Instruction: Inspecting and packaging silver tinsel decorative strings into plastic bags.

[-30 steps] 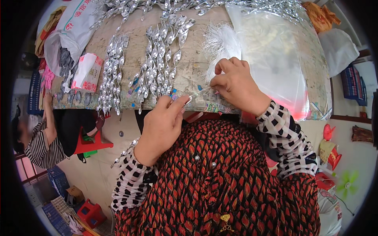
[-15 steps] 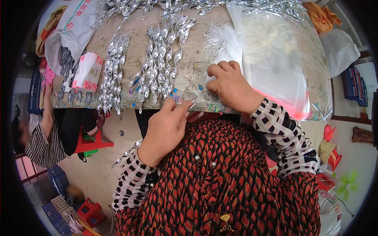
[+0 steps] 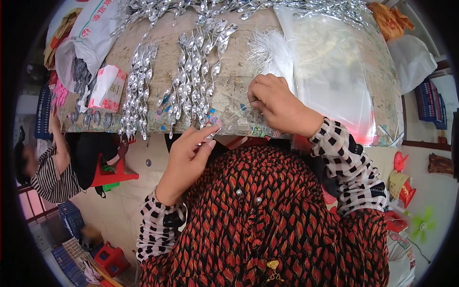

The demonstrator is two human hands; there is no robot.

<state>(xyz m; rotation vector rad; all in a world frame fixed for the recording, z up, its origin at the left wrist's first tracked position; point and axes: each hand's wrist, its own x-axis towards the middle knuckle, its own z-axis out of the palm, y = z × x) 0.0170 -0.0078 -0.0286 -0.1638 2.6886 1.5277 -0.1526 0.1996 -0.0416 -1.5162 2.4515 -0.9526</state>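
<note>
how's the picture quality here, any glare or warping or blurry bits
Head view: even daylight, soft shadows; strong fisheye bends the table edge and leaves black corners. Glare whitens the clear plastic bags and glints off the silver twisted strips. Left hand and right hand are sharp; the seated person's face at the left rim is blurred.

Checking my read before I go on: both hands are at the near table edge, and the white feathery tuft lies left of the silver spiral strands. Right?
Not quite. In the head view the white feathery tuft lies right of the silver spiral strands, just beyond the right hand. The left hand and table edge are as stated.
</note>
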